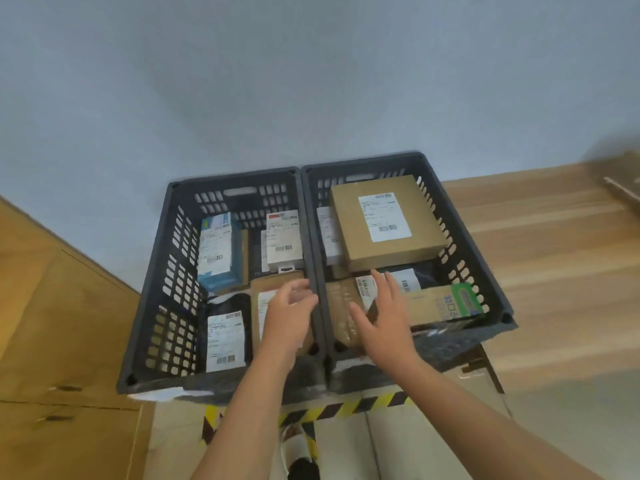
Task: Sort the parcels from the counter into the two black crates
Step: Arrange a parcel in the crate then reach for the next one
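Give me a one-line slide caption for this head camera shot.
Both hands, left and right, hover open over two parcel-filled black crates.

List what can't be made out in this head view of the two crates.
- Label text on the large brown box: too small.
- Parcel under the left hand in the left crate: mostly covered by the hand.
- Object at the right edge: blurred, cut off.
- Lower layers of the right crate: hidden by top parcels.

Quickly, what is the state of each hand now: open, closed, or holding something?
Left hand: open, holding nothing, over the left crate.
Right hand: open, fingers spread, holding nothing, over the brown parcel in the right crate.
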